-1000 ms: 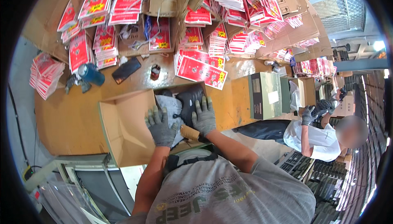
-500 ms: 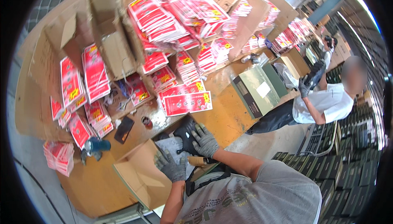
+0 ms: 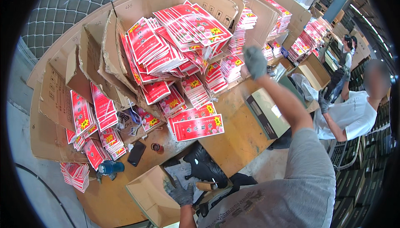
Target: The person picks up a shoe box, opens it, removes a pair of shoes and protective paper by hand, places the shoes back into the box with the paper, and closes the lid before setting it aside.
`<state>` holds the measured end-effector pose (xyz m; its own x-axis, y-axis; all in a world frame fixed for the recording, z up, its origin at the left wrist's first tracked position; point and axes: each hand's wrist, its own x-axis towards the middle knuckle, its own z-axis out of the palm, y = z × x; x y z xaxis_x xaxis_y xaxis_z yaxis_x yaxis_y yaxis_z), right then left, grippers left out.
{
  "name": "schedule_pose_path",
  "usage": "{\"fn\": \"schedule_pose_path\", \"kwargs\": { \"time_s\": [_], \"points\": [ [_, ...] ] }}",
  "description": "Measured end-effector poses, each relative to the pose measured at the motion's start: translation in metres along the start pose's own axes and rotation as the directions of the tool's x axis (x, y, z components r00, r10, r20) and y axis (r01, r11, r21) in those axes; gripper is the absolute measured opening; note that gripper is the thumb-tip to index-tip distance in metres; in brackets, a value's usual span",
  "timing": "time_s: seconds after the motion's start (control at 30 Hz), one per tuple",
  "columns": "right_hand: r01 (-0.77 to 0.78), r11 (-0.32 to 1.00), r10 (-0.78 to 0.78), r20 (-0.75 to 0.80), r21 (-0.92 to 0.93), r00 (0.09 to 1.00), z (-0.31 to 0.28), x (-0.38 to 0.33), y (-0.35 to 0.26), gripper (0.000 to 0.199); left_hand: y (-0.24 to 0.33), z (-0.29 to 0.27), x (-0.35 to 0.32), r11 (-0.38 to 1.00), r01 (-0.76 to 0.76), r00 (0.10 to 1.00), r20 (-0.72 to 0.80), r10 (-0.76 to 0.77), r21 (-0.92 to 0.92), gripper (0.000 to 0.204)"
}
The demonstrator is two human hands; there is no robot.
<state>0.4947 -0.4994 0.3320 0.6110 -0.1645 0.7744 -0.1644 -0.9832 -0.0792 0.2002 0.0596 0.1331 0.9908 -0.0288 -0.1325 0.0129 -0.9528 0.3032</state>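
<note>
Left hand (image 3: 180,191), gloved in grey, spread flat with fingers wide on the edge of an open cardboard box (image 3: 152,194) at the near rim of the wooden desk (image 3: 237,138), gripping nothing that shows. Black bag (image 3: 203,164) lying partly inside that box, just beside the left hand. Right hand (image 3: 255,61), also gloved, raised far out over the desk toward the heaps of red packets (image 3: 183,40), fingers loosely curled and apparently empty, though cannot tell for sure. Flat stack of red packets (image 3: 196,124) mid-desk, well apart from both hands. Scale (image 3: 266,113) under the right forearm. Dark phone (image 3: 136,153) and blue tape dispenser (image 3: 109,167) left of the box. Another person (image 3: 354,111) at the right edge.
</note>
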Motion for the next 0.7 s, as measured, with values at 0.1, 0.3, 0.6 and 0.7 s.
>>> {"fn": "schedule_pose_path", "kwargs": {
  "time_s": [0.1, 0.3, 0.6, 0.7],
  "points": [
    [-0.041, 0.996, 0.043, 0.023, -0.073, 0.999, -0.011, 0.114, 0.046, 0.027, 0.001, 0.003, 0.000, 0.998, -0.058, 0.996, -0.061, 0.059, 0.014, 0.104],
    [-0.011, 0.998, 0.029, 0.289, -0.066, 0.957, 0.014, 0.185, 0.084, 0.040, 0.009, 0.001, 0.003, 0.999, -0.051, 0.997, -0.066, 0.051, -0.003, 0.107],
    [0.282, 0.879, -0.088, 0.451, -0.385, 0.888, 0.024, 0.205, 0.076, 0.027, 0.019, -0.006, 0.007, 0.999, 0.034, 0.999, -0.001, -0.034, 0.005, 0.113],
    [0.296, 0.883, -0.184, 0.312, -0.365, 0.932, 0.011, 0.179, 0.081, 0.023, 0.012, -0.004, 0.005, 1.000, -0.011, 0.998, -0.067, 0.012, 0.021, 0.112]
  ]
}}
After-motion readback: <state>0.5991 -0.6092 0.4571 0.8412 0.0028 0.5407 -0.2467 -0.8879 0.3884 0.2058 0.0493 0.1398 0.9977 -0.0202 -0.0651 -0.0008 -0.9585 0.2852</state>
